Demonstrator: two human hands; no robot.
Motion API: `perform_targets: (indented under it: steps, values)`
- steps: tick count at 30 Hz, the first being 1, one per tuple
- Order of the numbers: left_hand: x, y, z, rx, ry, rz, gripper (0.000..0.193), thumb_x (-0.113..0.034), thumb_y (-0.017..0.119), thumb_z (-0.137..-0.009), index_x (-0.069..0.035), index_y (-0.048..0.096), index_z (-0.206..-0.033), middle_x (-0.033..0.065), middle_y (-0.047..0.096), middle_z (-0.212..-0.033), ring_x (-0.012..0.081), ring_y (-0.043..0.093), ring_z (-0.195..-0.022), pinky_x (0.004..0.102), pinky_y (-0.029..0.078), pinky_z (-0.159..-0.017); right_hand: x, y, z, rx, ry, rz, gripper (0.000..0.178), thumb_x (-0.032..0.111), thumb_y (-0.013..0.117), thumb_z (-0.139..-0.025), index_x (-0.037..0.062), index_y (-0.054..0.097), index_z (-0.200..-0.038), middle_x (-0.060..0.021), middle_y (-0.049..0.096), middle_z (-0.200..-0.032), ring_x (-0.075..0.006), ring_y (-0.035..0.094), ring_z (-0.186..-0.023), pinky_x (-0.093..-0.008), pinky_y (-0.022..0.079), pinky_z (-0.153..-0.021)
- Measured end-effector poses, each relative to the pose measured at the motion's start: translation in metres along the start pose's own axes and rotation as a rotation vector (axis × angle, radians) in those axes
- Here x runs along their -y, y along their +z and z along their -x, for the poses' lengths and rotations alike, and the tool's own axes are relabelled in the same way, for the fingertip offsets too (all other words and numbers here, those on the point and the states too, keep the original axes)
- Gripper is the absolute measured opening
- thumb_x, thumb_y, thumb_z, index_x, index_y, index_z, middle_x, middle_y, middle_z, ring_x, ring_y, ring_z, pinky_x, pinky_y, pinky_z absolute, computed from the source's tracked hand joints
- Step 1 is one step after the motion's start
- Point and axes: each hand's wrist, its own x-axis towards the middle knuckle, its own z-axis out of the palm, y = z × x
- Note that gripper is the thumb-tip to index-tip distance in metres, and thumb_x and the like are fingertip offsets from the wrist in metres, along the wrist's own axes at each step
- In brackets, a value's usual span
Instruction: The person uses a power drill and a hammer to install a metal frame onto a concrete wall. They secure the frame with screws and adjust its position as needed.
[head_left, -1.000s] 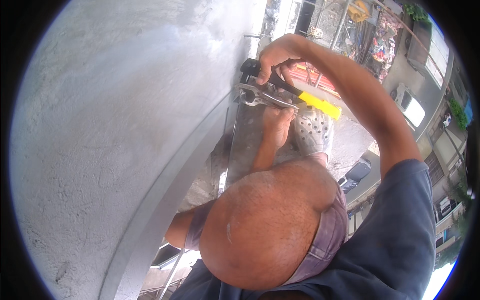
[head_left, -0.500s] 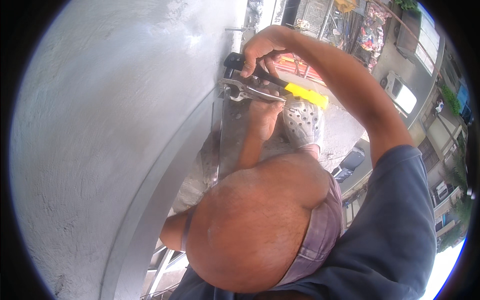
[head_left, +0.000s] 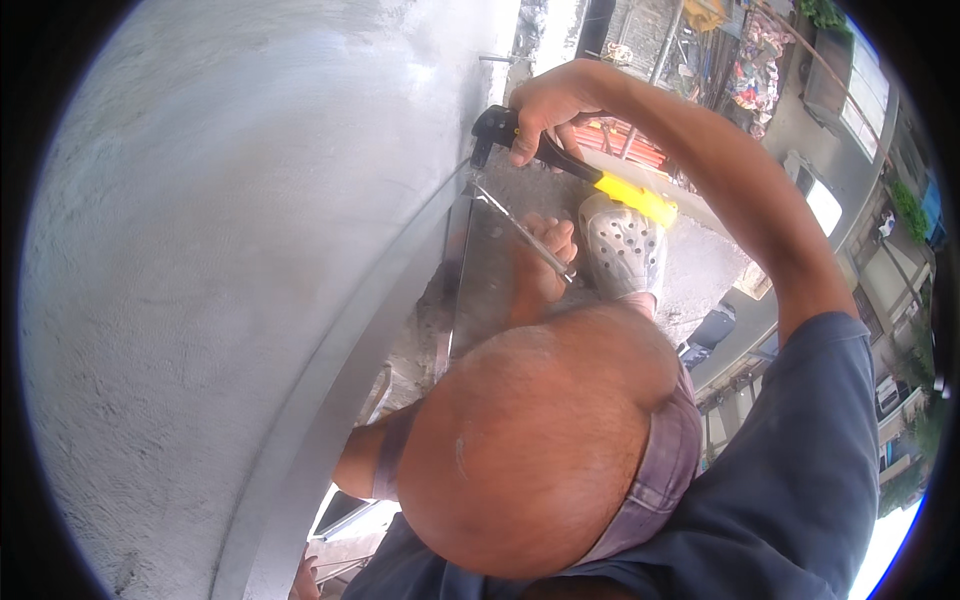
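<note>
My right hand (head_left: 545,108) reaches in from the right and is closed round the black shaft of a hammer (head_left: 640,198) with a yellow grip, close to its black head. The head is at the edge of the grey wall panel. Just below, my left hand (head_left: 545,255) is closed on the handle of metal locking pliers (head_left: 525,235), blurred and seen nearly edge-on. Their jaw end points up-left toward the thin metal strip (head_left: 458,290) along the panel; whether it touches is unclear. My raised knee (head_left: 530,440) hides the left forearm.
A grey plastered wall (head_left: 230,250) fills the left side, with a smooth grey panel edge (head_left: 330,400) along it. My foot in a pale holed clog (head_left: 622,245) stands on a concrete ledge (head_left: 695,265). Beyond the ledge, far below, are a street and vehicles (head_left: 815,195).
The pliers have come away from under the hammer head and turned steeper, with my left hand moving down and slightly right. My view has shifted a little.
</note>
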Motion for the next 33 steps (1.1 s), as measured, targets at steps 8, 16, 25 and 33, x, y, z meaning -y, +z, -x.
perform_targets:
  steps: [8, 16, 25, 33]
  values:
    - [-0.023, -0.043, 0.023, -0.103, -0.417, -0.871, 0.028, -0.012, 0.078, -0.086, -0.006, 0.055, -0.099, 0.0045, 0.059, -0.090, 0.0098, 0.056, -0.072, 0.0263, 0.045, -0.058, 0.018, 0.001, 0.003, -0.040, 0.082, 0.134, 0.053, 0.030, 0.077, -0.083, -0.0008, 0.065, -0.125, -0.0197, 0.073, -0.111, -0.0280, 0.073, -0.068, -0.0372, 0.041, -0.049]
    - [-0.013, -0.088, 0.061, -0.339, 0.069, -1.306, 0.042, -0.010, 0.079, -0.085, -0.002, 0.049, -0.114, 0.0089, 0.057, -0.103, 0.0145, 0.057, -0.090, 0.0285, 0.049, -0.072, 0.005, 0.008, 0.008, 0.013, -0.084, -0.218, 0.049, 0.021, 0.076, -0.084, -0.0119, 0.062, -0.118, -0.0286, 0.070, -0.102, -0.0362, 0.073, -0.086, -0.0432, 0.064, -0.072]
    - [-0.001, 0.072, 0.008, -0.070, 0.227, -0.402, 0.088, -0.001, 0.080, -0.081, 0.005, 0.021, -0.145, 0.0162, 0.046, -0.130, 0.0237, 0.048, -0.124, 0.0359, 0.045, -0.104, 0.009, 0.041, 0.017, -0.198, -0.040, -0.552, 0.032, 0.016, 0.071, -0.081, -0.0042, 0.066, -0.105, -0.0127, 0.068, -0.082, -0.0225, 0.071, -0.073, -0.0364, 0.063, -0.059]
    - [-0.028, 0.121, 0.014, -0.120, 0.079, -0.282, 0.094, 0.005, 0.082, -0.075, 0.004, 0.020, -0.146, 0.0147, 0.047, -0.128, 0.0215, 0.049, -0.121, 0.0376, 0.044, -0.105, 0.017, 0.047, 0.024, -0.304, -0.050, -0.513, 0.035, 0.016, 0.068, -0.076, -0.0017, 0.067, -0.106, -0.0100, 0.066, -0.082, -0.0212, 0.070, -0.068, -0.0356, 0.061, -0.055]
